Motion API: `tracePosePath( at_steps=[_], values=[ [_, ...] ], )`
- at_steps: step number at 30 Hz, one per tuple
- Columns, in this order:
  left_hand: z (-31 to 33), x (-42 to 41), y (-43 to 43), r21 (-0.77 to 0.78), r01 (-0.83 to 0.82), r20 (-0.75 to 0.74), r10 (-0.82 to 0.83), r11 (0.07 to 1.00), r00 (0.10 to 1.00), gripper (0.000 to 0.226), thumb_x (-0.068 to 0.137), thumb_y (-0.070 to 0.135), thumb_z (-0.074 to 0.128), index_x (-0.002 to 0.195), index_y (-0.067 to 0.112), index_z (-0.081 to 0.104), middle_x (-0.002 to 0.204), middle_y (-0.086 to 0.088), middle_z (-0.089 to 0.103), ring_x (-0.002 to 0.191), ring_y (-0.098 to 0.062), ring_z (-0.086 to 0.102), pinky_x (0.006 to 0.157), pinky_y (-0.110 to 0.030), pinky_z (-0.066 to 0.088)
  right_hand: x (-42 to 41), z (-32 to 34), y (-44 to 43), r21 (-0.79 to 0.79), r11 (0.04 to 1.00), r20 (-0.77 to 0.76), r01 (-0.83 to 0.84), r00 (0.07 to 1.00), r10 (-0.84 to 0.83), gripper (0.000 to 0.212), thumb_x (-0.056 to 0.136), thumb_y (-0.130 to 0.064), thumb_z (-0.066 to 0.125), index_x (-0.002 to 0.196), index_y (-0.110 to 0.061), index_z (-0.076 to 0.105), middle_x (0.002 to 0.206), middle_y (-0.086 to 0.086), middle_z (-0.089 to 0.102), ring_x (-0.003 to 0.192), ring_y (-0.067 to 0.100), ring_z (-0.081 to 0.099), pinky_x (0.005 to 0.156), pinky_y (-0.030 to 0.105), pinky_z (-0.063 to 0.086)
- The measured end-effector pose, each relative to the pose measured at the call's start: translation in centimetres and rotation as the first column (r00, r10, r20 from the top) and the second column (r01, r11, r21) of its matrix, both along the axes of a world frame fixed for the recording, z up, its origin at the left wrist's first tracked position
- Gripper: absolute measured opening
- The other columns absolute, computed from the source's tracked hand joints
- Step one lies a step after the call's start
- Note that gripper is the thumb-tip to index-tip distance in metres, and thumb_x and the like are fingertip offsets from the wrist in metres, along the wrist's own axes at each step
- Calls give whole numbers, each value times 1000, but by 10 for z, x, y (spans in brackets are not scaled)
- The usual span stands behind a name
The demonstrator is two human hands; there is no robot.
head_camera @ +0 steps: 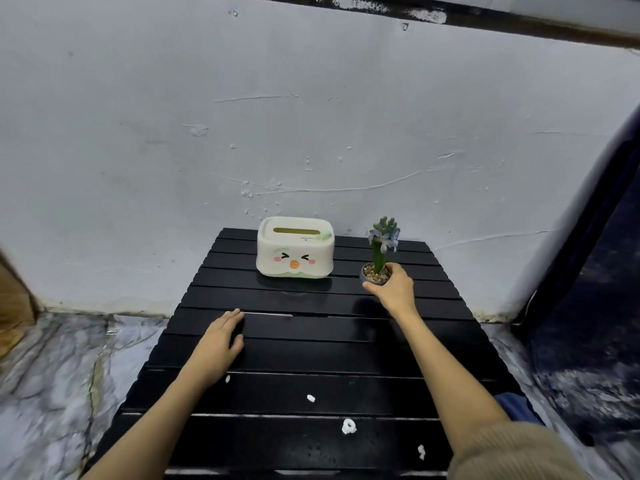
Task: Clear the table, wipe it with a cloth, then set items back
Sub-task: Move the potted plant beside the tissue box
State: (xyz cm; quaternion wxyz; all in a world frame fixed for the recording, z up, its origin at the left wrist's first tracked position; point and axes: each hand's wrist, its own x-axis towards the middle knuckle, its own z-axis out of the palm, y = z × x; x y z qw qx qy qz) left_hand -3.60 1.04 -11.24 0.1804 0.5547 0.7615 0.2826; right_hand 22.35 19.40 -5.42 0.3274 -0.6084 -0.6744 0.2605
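One right hand [393, 287] grips the plant pot [374, 274] from its near-right side

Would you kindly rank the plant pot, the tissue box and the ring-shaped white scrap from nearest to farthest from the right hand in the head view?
From the right hand:
1. Plant pot: gripped by that hand, back right of the table.
2. Tissue box: to its left, at the back near the wall.
3. Ring-shaped white scrap: far forward, near the table's front edge.
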Motion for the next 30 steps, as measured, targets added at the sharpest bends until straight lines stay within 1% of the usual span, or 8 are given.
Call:
tracePosePath(
  at_steps=[6,12,15,17,19,23,26,30],
  values=[
    [-1,-1,0,0,-11,-2,11,1000,1000,49,91,15,46,139,15,33,150,-3,32,142,-17,22,116,-27,16,-25,-13,37,-2,1000,-26,5,1000,-5,63,66,-23,79,119,-5,49,121,16,59,111,30,54,92,38,45],
    [0,2,-1,39,-29,-3,29,999,1000,48,91,16,46,138,17,35,149,0,33,141,-13,22,115,-24,16,-36,-25,60,-7,1000,-52,9,999,-9,63,71,-23,76,123,-3,46,125,20,55,116,33,51,97,41,43],
    [-2,2,-1,48,-38,-4,38,998,999,48,91,16,46,138,18,35,149,1,34,141,-12,22,114,-24,16,-38,-28,65,-40,999,-66,-14,998,11,66,74,-24,73,128,-3,42,130,20,51,121,33,47,100,41,40],
    [-2,2,-1,51,-43,-5,44,998,999,48,91,16,46,138,18,35,149,0,34,141,-12,22,114,-24,17,-37,-27,62,-51,998,-53,-40,998,37,71,76,-23,71,133,-1,35,137,20,45,126,34,42,104,41,36],
    [0,3,-2,35,-40,10,40,999,999,49,91,16,46,138,17,34,149,-1,33,141,-13,22,114,-25,17,-31,-23,52,-50,997,-45,-55,998,53,74,78,-22,69,137,0,29,142,20,39,131,33,36,108,41,32],
    [9,-3,-3,-48,21,20,-20,999,1000,52,90,15,48,139,12,31,149,-8,33,141,-20,23,116,-30,18,-9,-15,12,-51,995,-64,-91,994,88,72,81,-23,67,138,-4,27,146,17,35,134,29,34,110,39,29],
    [18,-1,-10,-77,22,51,-18,997,999,53,90,16,49,139,9,30,148,-12,34,139,-26,26,116,-35,21,12,-12,-28,-47,990,-15,-130,991,129,71,83,-25,65,139,-8,26,148,13,32,135,27,32,112,40,29],
    [21,6,-32,-47,24,56,-21,999,998,52,89,15,50,138,11,33,146,-14,38,140,-26,26,117,-37,22,39,-6,-82,-47,981,75,-189,979,192,67,86,-28,60,140,-13,25,149,10,31,135,25,32,111,40,29]
  ],
)
